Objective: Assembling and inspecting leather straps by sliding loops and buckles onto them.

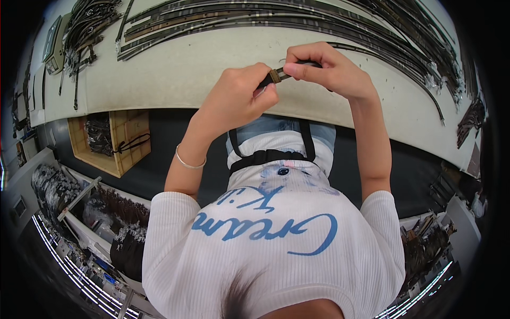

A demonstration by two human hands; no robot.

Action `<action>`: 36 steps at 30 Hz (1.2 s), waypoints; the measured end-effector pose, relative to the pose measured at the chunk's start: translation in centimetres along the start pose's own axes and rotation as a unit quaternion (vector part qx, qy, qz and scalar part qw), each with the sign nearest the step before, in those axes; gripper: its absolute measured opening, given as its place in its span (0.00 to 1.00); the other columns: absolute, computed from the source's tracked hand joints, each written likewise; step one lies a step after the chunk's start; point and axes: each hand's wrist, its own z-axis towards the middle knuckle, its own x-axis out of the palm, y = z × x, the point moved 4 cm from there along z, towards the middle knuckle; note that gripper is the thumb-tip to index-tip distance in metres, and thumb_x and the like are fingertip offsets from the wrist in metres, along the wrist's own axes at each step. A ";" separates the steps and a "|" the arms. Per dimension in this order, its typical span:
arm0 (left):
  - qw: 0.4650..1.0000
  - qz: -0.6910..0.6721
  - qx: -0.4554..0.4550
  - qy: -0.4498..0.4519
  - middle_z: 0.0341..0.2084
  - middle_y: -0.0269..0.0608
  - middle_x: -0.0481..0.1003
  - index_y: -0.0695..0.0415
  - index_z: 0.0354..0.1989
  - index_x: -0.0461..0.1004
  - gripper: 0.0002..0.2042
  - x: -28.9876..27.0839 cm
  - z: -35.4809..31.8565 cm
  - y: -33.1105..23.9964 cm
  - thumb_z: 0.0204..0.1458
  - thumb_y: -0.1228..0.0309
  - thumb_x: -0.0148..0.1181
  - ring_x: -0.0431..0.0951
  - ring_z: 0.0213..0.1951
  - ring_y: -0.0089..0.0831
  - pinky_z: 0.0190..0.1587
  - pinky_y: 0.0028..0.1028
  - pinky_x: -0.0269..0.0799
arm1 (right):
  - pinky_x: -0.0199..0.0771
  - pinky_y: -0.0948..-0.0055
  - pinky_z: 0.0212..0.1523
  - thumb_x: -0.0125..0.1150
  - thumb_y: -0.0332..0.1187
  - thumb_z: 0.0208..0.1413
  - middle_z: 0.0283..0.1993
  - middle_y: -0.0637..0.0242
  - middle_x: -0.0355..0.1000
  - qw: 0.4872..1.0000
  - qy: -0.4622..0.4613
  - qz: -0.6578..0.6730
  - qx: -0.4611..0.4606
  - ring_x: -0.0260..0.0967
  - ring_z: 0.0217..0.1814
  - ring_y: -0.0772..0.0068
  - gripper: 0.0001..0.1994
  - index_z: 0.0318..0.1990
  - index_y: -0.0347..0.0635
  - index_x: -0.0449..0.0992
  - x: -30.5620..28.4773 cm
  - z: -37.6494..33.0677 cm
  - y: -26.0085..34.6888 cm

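**Strap end pinched between both hands above the table**

The strap [272, 77], a narrow dark band with a brownish tip, sits between the two hands just over the near edge of the white table [175, 80]. The left hand [239, 95] is clenched around the dark part of it, thumb and forefinger pressing close to the tip. The right hand [324, 66] pinches the brownish tip from the other side, fingers curled over and touching the left hand's fingertips. The rest of the strap is hidden behind the right hand, so its length cannot be told

A thin silver bracelet [189, 162] circles the left wrist. Both forearms rise from a white ribbed shirt with blue lettering [271, 234]

Farther back on the table lie long rows of dark straps [276, 18], bending toward the right rim. More straps are heaped at the far left corner [87, 26]. Below the table edge on the left stands a wooden box [125, 151] with dark pieces in one compartment and a black loop lying across its divider
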 end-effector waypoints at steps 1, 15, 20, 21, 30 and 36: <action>1.000 0.000 0.000 -0.001 0.12 0.40 0.62 0.63 0.26 0.68 0.05 0.0 0.0 0.0 0.48 0.75 0.56 0.62 0.13 0.28 0.18 0.27 0.58 | 0.43 0.78 0.23 0.56 0.37 0.58 0.19 0.80 0.50 1.000 -0.005 0.006 -0.002 0.43 0.23 0.86 0.14 0.23 0.40 0.67 0.0 0.0 0.1; 0.987 -0.122 -0.093 0.036 0.16 0.33 0.67 0.64 0.31 0.72 0.06 -0.2 -0.1 0.5 0.53 0.73 0.56 0.62 0.21 0.18 0.24 0.20 0.59 | 0.52 0.77 0.25 0.60 0.37 0.55 0.22 0.74 0.60 0.986 -0.069 -0.089 -0.125 0.52 0.24 0.81 0.12 0.27 0.38 0.72 -0.3 -0.1 -0.7; 0.985 -0.122 -0.117 0.026 0.21 0.33 0.71 0.65 0.34 0.74 0.06 -0.8 -0.3 0.5 0.54 0.75 0.54 0.63 0.24 0.17 0.27 0.20 0.60 | 0.61 0.75 0.28 0.65 0.38 0.51 0.30 0.68 0.69 0.906 -0.283 -0.251 -0.191 0.64 0.32 0.71 0.11 0.29 0.38 0.74 0.7 -1.2 1.1; 0.986 -0.117 -0.119 -0.004 0.21 0.33 0.71 0.65 0.34 0.74 0.06 -0.8 -0.4 0.5 0.55 0.75 0.54 0.64 0.24 0.17 0.27 0.20 0.60 | 0.62 0.74 0.27 0.65 0.37 0.50 0.28 0.67 0.69 0.871 -0.315 -0.326 -0.191 0.65 0.30 0.70 0.11 0.29 0.38 0.74 0.9 -1.5 1.5; 0.923 -0.293 -0.247 0.038 0.15 0.32 0.71 0.64 0.27 0.77 0.10 -0.8 -0.2 1.7 0.55 0.72 0.53 0.62 0.18 0.13 0.21 0.16 0.55 | 0.57 0.74 0.19 0.63 0.34 0.51 0.15 0.65 0.63 0.941 -0.214 -0.241 -0.097 0.57 0.15 0.70 0.07 0.28 0.40 0.75 1.2 -1.6 1.3; 0.918 -0.339 -0.201 0.043 0.14 0.31 0.69 0.64 0.27 0.77 0.10 -0.6 -0.3 1.5 0.55 0.71 0.54 0.59 0.16 0.13 0.19 0.16 0.49 | 0.50 0.77 0.19 0.61 0.32 0.53 0.15 0.71 0.59 0.976 -0.155 -0.133 -0.073 0.50 0.17 0.81 0.06 0.29 0.39 0.76 0.8 -1.5 0.1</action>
